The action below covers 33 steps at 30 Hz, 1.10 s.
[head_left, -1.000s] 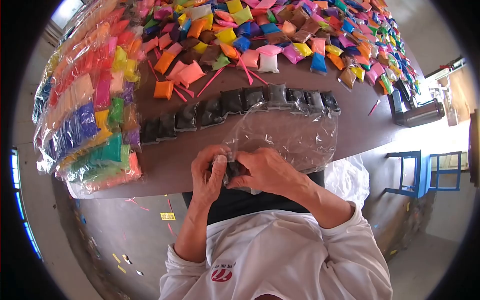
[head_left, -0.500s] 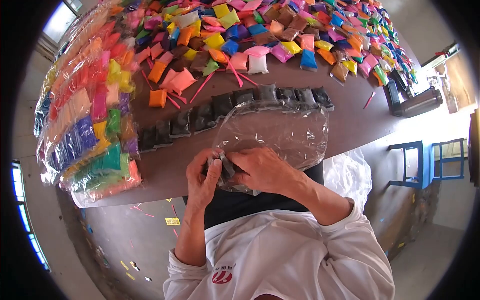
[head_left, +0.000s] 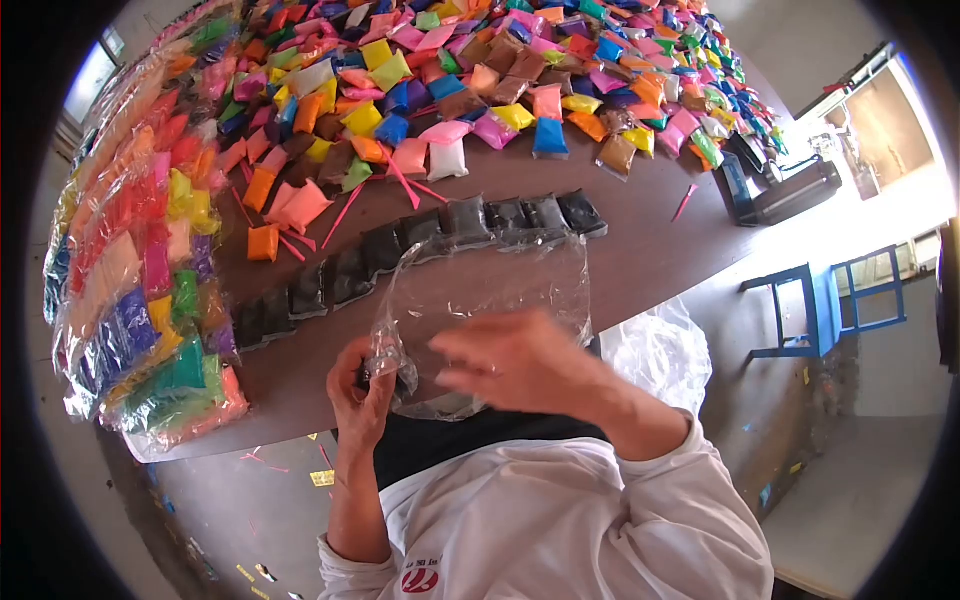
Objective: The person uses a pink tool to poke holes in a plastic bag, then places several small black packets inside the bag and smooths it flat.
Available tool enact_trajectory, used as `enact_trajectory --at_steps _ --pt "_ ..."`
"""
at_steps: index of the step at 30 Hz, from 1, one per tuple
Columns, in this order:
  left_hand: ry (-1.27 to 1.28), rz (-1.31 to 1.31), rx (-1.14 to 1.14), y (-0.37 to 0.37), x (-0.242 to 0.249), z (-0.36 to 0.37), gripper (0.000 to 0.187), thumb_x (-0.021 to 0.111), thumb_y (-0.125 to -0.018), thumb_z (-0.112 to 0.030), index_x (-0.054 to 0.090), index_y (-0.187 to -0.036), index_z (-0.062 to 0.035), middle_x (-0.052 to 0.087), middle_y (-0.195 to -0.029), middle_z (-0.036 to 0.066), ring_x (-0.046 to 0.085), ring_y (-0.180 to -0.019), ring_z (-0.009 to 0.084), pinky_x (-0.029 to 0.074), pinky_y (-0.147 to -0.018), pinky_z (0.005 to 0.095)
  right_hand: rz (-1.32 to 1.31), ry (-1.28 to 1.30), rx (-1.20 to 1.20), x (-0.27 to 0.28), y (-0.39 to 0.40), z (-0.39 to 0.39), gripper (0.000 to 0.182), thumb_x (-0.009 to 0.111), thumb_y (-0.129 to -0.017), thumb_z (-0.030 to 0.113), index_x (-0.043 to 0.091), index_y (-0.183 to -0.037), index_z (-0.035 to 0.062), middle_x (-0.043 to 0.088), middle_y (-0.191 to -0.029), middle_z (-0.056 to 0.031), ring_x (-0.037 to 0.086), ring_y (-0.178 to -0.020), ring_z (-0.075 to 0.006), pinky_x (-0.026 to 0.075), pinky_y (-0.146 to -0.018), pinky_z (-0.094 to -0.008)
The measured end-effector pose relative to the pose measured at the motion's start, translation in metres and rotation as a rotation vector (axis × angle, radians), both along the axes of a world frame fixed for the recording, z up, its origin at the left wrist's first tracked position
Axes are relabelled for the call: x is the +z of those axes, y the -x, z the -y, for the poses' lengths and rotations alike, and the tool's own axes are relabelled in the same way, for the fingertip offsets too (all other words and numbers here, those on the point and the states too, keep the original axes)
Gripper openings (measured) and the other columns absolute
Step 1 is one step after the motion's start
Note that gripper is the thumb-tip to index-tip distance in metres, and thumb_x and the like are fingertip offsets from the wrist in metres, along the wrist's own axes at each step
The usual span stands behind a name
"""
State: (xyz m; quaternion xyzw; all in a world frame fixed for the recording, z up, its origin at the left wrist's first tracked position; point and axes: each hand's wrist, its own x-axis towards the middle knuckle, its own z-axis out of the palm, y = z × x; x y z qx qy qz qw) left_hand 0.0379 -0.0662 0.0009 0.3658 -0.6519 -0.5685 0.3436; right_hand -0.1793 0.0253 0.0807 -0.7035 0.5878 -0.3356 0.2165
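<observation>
And there was the left hand (head_left: 358, 405), fingers curled in, pinching a bunched part of the clear bag (head_left: 490, 285) with something dark tucked in its grip, too small to name! The right hand (head_left: 535, 365) was in the action too, blurred, its fingers parted just beside the film, and nothing could be seen in it. The bag itself spread out over the near edge of the table (head_left: 650, 240), its far side up by the row of black packets (head_left: 466, 220), though whether they touched, one could not tell. The step in hand looked like working that gathered film, one hand anchoring it, the other free. By the look of it, the next move called for a firm left pinch and a gentle right touch, as such thin, floppy film could slip or snag.
</observation>
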Motion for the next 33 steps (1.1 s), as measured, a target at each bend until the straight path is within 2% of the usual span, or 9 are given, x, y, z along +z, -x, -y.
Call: enact_trajectory --at_steps 2,4,6,9,12,18,21,30,33 --pt "0.032 -0.015 0.018 -0.002 -0.008 0.0 0.034 0.066 -0.091 -0.033 0.065 -0.105 -0.0026 0.057 -0.088 -0.005 0.043 -0.075 0.003 0.032 -0.064 0.0198 -0.085 0.234 -0.31 0.007 0.038 -0.009 0.027 0.069 -0.081 0.013 0.067 -0.108 0.0084 0.068 -0.097 -0.0127 0.068 -0.08 -0.0322 0.056 -0.068 -0.0404" --pt "0.043 0.004 0.024 -0.001 -0.007 0.001 0.035 0.066 -0.091 -0.034 0.065 -0.105 -0.0028 0.054 -0.084 -0.006 0.041 -0.072 0.0023 0.03 -0.062 0.0198 -0.071 0.137 -0.639 0.013 0.082 -0.008 0.031 0.065 -0.08 0.006 0.068 -0.111 0.008 0.068 -0.106 -0.0148 0.068 -0.09 -0.0312 0.055 -0.077 -0.0401" --pt "0.031 0.059 0.017 -0.001 0.001 0.001 0.035 0.066 -0.09 -0.035 0.065 -0.105 -0.0029 0.052 -0.08 -0.007 0.039 -0.069 0.0014 0.027 -0.059 0.0199 -0.299 0.078 -0.596 0.007 0.13 -0.003 0.041 0.063 -0.079 0.003 0.064 -0.119 0.0075 0.064 -0.122 -0.0151 0.063 -0.11 -0.0298 0.051 -0.093 -0.0407" --pt "0.042 0.036 -0.001 -0.005 -0.003 0.003 0.029 0.067 -0.09 -0.028 0.064 -0.101 -0.0019 0.057 -0.084 -0.002 0.047 -0.073 0.0055 0.036 -0.062 0.022 -0.407 -0.003 -0.376 -0.035 0.168 -0.003 0.051 0.063 -0.078 0.003 0.059 -0.128 0.0081 0.057 -0.136 -0.0125 0.052 -0.125 -0.0307 0.042 -0.107 -0.0409" --pt "0.035 0.04 0.004 -0.006 -0.006 0.003 0.029 0.067 -0.09 -0.028 0.064 -0.102 -0.002 0.056 -0.082 -0.002 0.046 -0.071 0.0051 0.035 -0.061 0.0217 -0.431 -0.088 -0.364 -0.044 0.169 -0.003 0.056 0.063 -0.078 0.003 0.055 -0.134 0.0087 0.052 -0.143 -0.01 0.049 -0.128 -0.0329 0.039 -0.11 -0.0402" --pt "0.039 0.049 0.0 -0.003 0.001 0.003 0.027 0.066 -0.09 -0.026 0.064 -0.101 -0.0019 0.055 -0.078 -0.002 0.045 -0.069 0.0047 0.034 -0.06 0.0218 -0.468 0.027 -0.449 -0.062 0.181 0.006 0.049 0.06 -0.082 0.001 0.056 -0.13 0.0071 0.055 -0.137 -0.0149 0.054 -0.122 -0.0347 0.046 -0.102 -0.0398" --pt "0.077 0.056 0.009 -0.005 -0.003 0.003 0.024 0.066 -0.089 -0.023 0.064 -0.1 -0.0018 0.055 -0.078 -0.002 0.045 -0.069 0.0051 0.034 -0.06 0.0225 -0.328 0.096 -0.533 -0.057 0.165 0.012 0.049 0.058 -0.082 0.0 0.056 -0.131 0.0055 0.054 -0.136 -0.0163 0.056 -0.118 -0.0354 0.048 -0.098 -0.0396" --pt "0.067 0.062 0.034 -0.003 -0.001 0.002 0.02 0.066 -0.086 -0.018 0.065 -0.097 -0.0015 0.059 -0.082 0.001 0.049 -0.075 0.0079 0.039 -0.065 0.0244 -0.399 -0.067 -0.228 -0.027 0.133 0.017 0.068 0.069 -0.078 0.008 0.044 -0.141 0.0027 0.044 -0.146 -0.0164 0.047 -0.129 -0.0378 0.038 -0.109 -0.0446" --pt "0.054 0.092 0.054 -0.003 -0.002 0.001 0.02 0.066 -0.085 -0.018 0.065 -0.097 -0.0013 0.06 -0.082 0.002 0.05 -0.075 0.0092 0.039 -0.065 0.0249 -0.467 -0.025 -0.233 -0.034 0.141 0.027 0.067 0.073 -0.076 0.011 0.048 -0.137 0.0018 0.05 -0.141 -0.0166 0.049 -0.126 -0.0367 0.041 -0.107 -0.0434"
